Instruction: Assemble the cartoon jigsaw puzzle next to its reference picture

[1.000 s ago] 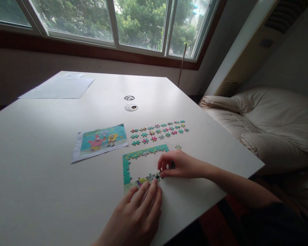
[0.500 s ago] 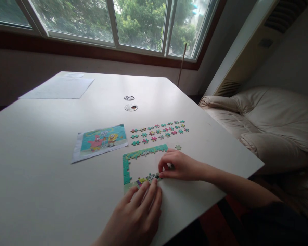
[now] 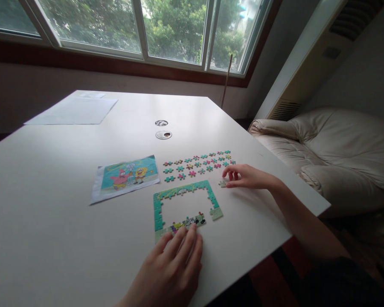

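Observation:
My left hand (image 3: 179, 260) lies flat with its fingers stretched out, the tips on the bottom edge of a jigsaw puzzle frame (image 3: 158, 211). That frame has its left, top and right sides joined, with a gap in the bottom edge near the right corner. To the right, my right hand (image 3: 243, 177) hovers low with thumb and forefinger apart, close beside a loose pale green puzzle piece (image 3: 222, 183). Whether the thumb touches this piece I cannot tell. Behind the frame, several loose puzzle pieces (image 3: 192, 173) lie in rows.
A printed cartoon picture (image 3: 128, 175) lies left of the rows. Farther back are two round table inserts (image 3: 163, 134) and sheets of paper (image 3: 73, 111). The white table's (image 3: 67, 238) right edge runs beside a cream leather armchair (image 3: 339, 149). A window stands behind.
My right hand has moved from the bottom edge of the puzzle frame back and right to the loose pale piece. Its fingers have spread. My left hand has stayed in place.

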{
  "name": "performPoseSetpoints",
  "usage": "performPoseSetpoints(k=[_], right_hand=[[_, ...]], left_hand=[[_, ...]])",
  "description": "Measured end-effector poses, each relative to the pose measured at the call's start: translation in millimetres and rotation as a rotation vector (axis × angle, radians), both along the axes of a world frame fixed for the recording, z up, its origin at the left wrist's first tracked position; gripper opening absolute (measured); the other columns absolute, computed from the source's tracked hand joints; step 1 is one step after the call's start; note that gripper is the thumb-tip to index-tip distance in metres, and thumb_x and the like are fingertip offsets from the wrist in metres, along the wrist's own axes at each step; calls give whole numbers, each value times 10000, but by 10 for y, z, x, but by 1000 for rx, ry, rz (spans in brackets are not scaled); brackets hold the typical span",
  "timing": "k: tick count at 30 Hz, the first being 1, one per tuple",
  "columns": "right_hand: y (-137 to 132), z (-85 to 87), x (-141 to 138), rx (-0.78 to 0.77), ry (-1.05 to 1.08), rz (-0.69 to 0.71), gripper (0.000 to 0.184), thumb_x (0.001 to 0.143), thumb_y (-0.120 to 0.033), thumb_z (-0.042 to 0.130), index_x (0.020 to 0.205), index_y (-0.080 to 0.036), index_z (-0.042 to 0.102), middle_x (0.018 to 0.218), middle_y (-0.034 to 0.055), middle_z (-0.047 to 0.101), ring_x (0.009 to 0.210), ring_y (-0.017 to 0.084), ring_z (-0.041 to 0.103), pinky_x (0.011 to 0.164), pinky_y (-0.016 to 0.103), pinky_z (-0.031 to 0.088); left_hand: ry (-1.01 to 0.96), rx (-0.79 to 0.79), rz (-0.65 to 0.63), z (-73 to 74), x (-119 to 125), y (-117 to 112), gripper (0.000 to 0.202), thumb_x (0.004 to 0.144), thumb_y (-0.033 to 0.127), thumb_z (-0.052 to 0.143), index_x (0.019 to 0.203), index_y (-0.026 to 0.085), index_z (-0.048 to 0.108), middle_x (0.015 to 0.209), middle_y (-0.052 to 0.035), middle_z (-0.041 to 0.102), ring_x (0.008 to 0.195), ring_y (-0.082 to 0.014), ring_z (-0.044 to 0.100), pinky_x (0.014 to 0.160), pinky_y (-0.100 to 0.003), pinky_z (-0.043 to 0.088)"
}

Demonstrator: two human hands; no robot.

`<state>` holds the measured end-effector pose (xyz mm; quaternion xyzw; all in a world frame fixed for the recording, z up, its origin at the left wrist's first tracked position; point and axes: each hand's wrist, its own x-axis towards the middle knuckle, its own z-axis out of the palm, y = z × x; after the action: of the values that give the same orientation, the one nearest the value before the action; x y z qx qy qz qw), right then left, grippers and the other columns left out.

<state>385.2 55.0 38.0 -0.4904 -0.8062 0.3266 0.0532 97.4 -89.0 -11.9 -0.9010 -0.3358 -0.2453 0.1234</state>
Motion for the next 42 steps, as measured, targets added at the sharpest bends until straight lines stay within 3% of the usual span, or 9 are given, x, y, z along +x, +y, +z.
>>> performPoseSetpoints(k=[8, 12, 17, 23, 34, 42], right_hand=[[-8, -58, -123, 49, -4, 51, 205, 737, -321, 650, 837, -167, 560, 800, 17, 565, 712, 133, 498, 643, 240, 396], [-76, -15, -174, 26, 82, 35, 150, 740, -291, 644, 762, -166, 565, 715, -13, 569, 646, 111, 498, 591, 222, 378], [-284, 68, -411, -48, 252, 68, 169, 759, -318, 667, 789, -156, 632, 723, -3, 644, 656, 104, 551, 611, 210, 405], [-451, 66, -632, -65, 236, 193, 92, 750, -245, 692, 785, -161, 681, 710, -7, 653, 649, 93, 545, 603, 185, 410], [-458, 0, -657, 107, 181, 226, 78, 729, -218, 719, 771, -169, 675, 709, -7, 623, 689, 102, 526, 639, 193, 392], [-380, 119, -480, 62, 120, 211, 131, 777, -283, 668, 833, -166, 651, 769, -2, 630, 700, 105, 539, 641, 204, 399]], left_hand=[[5, -6, 7, -3, -5, 15, 286, 921, 236, 379, 1084, 196, 610, 1156, -46, 647, 999, -201, 589, 873, -336, 413], [25, 5, -11, -7, -4, 25, 300, 929, 211, 357, 1084, 180, 611, 1146, -52, 656, 989, -206, 595, 871, -345, 418], [22, -7, -21, -12, -14, 11, 288, 932, 223, 365, 1091, 186, 602, 1156, -54, 648, 1004, -201, 593, 878, -346, 421], [81, -7, -47, 16, -19, 25, 307, 932, 199, 353, 1119, 170, 594, 1182, -78, 634, 1017, -210, 589, 875, -350, 439], [91, -6, -65, 39, -24, 45, 318, 932, 187, 338, 1110, 166, 601, 1177, -74, 640, 1005, -211, 598, 860, -350, 453], [84, -23, -60, 4, 2, 23, 285, 922, 234, 393, 1120, 183, 591, 1208, -70, 616, 1053, -209, 563, 894, -350, 427]])
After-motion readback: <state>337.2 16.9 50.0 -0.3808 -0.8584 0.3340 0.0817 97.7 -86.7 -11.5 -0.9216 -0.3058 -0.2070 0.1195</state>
